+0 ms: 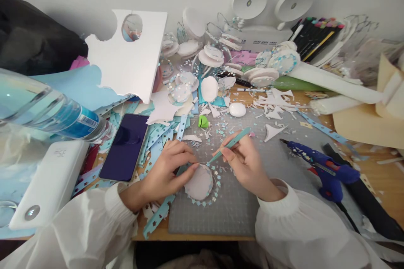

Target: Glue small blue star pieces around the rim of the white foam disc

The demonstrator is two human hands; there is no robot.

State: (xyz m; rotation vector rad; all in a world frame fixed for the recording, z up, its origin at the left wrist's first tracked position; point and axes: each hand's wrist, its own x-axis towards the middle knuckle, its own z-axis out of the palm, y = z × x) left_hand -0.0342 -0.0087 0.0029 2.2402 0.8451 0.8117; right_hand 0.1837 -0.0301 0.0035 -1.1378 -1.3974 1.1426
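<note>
A round white disc [198,183] lies on the grey cutting mat [217,220], ringed along its lower and right side by a wire strung with small pale-blue and white flowers [217,191]. The thumb and forefinger of my left hand [170,168] come together at the disc's upper left edge, pinching it. Between the fingers and thumb of my right hand [244,162] is a pair of teal tweezers [232,143]. Their tips reach down to the disc's top edge, close to my left fingertips. Whether the tips grip a flower is too small to tell.
A blue glue gun [325,168] lies at the right. On the left are a phone [124,147], a white power bank [50,185] and a water bottle [63,113]. Punched blue paper strips [158,214], a green punch [203,122] and finished flowered discs [211,55] crowd around.
</note>
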